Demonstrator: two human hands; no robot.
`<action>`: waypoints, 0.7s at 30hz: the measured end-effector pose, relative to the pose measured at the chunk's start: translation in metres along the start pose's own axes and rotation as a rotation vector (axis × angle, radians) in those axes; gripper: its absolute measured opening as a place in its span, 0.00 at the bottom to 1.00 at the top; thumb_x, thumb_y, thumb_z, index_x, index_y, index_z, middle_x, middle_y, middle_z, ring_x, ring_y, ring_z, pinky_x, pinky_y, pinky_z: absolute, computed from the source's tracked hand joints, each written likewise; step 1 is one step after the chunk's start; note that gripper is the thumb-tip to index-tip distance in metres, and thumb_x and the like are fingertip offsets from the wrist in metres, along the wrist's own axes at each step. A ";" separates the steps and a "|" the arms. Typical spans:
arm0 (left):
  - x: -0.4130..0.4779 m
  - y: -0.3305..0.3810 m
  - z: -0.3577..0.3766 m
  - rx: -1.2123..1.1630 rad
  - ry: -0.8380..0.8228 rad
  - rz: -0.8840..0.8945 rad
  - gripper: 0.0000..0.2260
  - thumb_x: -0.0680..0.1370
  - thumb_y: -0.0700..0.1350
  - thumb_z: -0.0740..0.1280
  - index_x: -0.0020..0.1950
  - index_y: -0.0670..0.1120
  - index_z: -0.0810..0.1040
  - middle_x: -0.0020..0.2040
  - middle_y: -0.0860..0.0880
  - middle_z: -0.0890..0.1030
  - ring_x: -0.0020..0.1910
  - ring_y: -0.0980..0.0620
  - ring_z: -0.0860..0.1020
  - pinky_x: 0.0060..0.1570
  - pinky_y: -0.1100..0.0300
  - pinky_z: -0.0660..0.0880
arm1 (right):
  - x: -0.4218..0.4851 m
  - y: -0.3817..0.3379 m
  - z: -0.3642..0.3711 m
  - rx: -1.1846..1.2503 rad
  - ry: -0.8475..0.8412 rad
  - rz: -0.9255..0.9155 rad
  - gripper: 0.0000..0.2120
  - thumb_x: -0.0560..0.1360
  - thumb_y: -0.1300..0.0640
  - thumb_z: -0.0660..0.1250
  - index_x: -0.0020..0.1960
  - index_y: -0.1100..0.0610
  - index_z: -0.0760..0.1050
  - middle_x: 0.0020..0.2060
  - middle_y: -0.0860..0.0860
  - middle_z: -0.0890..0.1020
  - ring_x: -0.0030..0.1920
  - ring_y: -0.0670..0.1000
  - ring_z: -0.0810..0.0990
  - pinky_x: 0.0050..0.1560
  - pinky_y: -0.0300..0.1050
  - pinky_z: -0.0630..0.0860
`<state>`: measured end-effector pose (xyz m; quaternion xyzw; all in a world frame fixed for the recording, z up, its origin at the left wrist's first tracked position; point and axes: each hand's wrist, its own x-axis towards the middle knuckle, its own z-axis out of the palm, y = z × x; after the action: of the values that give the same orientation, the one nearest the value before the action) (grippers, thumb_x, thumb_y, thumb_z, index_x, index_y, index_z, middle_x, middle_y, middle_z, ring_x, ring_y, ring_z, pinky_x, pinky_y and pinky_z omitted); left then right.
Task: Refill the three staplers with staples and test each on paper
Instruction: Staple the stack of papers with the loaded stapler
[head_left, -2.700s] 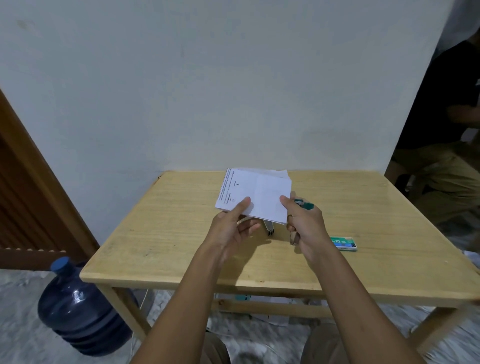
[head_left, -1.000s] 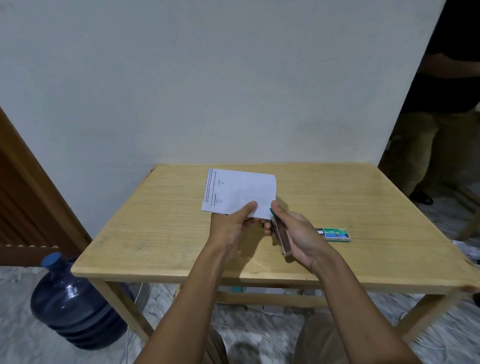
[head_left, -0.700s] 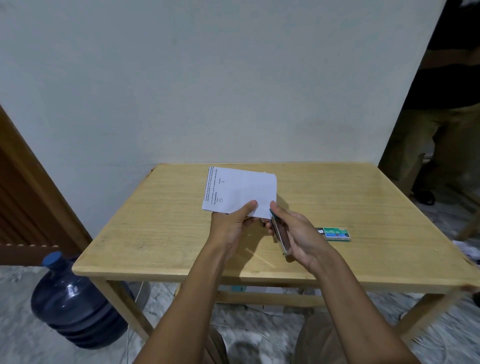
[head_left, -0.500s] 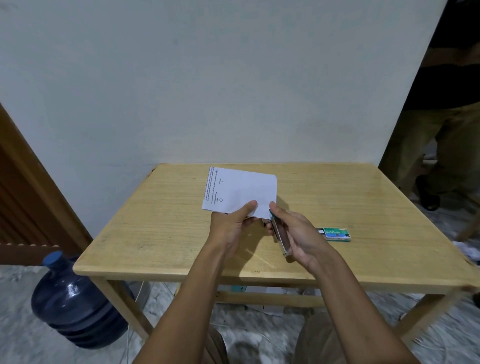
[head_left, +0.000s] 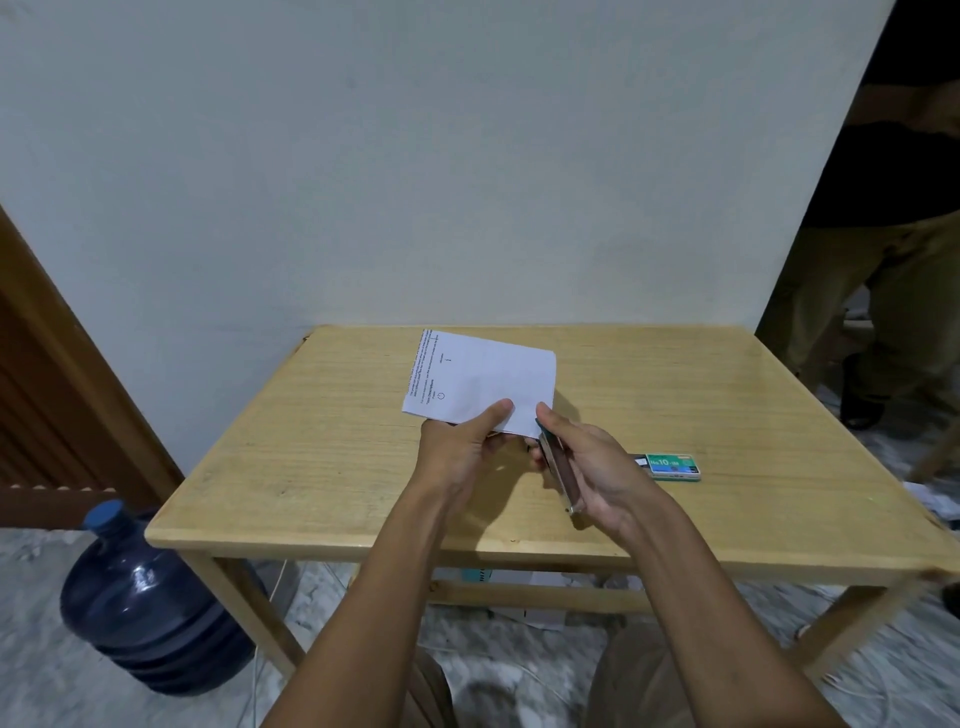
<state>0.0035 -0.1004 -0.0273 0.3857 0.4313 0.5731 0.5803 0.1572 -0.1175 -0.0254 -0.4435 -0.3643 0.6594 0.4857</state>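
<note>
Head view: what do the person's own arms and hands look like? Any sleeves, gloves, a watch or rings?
The left arm and right arm are bare, with no sleeve in view. The left hand and right hand wear no gloves. No watch, bracelet or ring shows.

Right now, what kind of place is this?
Probably a plain room in a home: a wooden table by a bare wall, a big blue water jug on the floor, and a wooden door beside it.
</note>
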 end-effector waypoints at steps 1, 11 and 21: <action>0.000 0.000 -0.001 0.001 0.011 -0.001 0.15 0.72 0.38 0.75 0.59 0.41 0.80 0.54 0.42 0.85 0.53 0.38 0.83 0.54 0.46 0.80 | -0.002 -0.001 -0.001 -0.009 -0.016 0.025 0.19 0.74 0.44 0.71 0.51 0.60 0.81 0.37 0.54 0.80 0.33 0.49 0.77 0.35 0.41 0.75; -0.001 -0.002 -0.009 0.009 -0.084 -0.063 0.19 0.72 0.37 0.76 0.61 0.43 0.79 0.57 0.45 0.84 0.57 0.42 0.82 0.58 0.43 0.78 | 0.005 -0.017 -0.009 -0.147 0.198 -0.116 0.24 0.70 0.35 0.71 0.53 0.53 0.81 0.39 0.54 0.77 0.26 0.46 0.61 0.28 0.41 0.60; -0.004 0.028 -0.027 -0.223 -0.171 -0.235 0.21 0.76 0.58 0.66 0.58 0.43 0.79 0.49 0.41 0.82 0.44 0.43 0.80 0.47 0.49 0.76 | 0.010 -0.027 -0.024 -0.198 0.178 -0.244 0.08 0.77 0.54 0.68 0.55 0.52 0.80 0.40 0.53 0.76 0.26 0.47 0.59 0.27 0.41 0.59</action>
<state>-0.0309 -0.1042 -0.0099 0.3129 0.3563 0.5107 0.7172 0.1866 -0.0993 -0.0113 -0.4982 -0.4343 0.5145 0.5464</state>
